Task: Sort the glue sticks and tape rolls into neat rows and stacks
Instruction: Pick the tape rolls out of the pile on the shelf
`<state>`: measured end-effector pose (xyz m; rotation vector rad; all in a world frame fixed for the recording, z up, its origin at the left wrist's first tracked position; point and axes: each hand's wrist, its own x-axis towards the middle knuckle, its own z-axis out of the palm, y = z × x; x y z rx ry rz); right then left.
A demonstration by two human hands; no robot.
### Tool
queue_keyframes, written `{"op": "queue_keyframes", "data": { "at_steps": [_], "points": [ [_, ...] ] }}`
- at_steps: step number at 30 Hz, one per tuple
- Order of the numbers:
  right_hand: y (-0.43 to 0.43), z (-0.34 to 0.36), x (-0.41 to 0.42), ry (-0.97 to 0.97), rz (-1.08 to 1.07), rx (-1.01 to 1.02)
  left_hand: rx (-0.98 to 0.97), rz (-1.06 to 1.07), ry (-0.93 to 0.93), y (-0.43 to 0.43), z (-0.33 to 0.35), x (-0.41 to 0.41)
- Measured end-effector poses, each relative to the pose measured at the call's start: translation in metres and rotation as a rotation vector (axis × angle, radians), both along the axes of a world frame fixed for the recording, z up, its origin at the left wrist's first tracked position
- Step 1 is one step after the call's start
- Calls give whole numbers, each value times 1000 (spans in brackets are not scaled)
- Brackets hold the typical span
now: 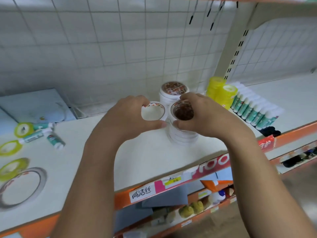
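The left hand (130, 115) closed its grip round a single white tape roll (153, 112), held just beside the top of a stack of white tape rolls (182, 136) on the white shop shelf (137, 152). The right hand (202, 115) gripped that stack's top roll. Stacked yellow tape rolls (221, 93) and a row of green-and-white glue sticks (253, 110) stood to the right

Left hand (130, 115) covers the left side of the single tape roll (153, 113); right hand (202, 115) hides the right side of the front tape stack (181, 136). The large grey tape ring (22, 188) and a yellow-green roll (9, 148) are cut by the left edge. Labels on the glue sticks (253, 110) are too blurred to read. The dark objects (271, 131) beside them and the lower-shelf goods (192, 208) cannot be identified.
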<state>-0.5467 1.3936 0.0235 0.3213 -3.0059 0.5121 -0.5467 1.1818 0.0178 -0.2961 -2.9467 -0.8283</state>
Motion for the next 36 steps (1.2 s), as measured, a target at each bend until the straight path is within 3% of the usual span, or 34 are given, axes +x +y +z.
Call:
{"op": "queue_keyframes", "data": {
  "at_steps": [10,23,29,36],
  "points": [
    [29,-13,-17,-13,112,-62,-54,76,22,43,7,-6],
    [72,-23,-25,-231,121,-202,-131,-10,-22,96,3,-19],
    [72,-18,-28,-271,139,-208,2,-36,-79,72,-4,-14],
    [71,-8,-37,-292,143,-200,29,-43,-52,73,-10,-12]
  ]
}}
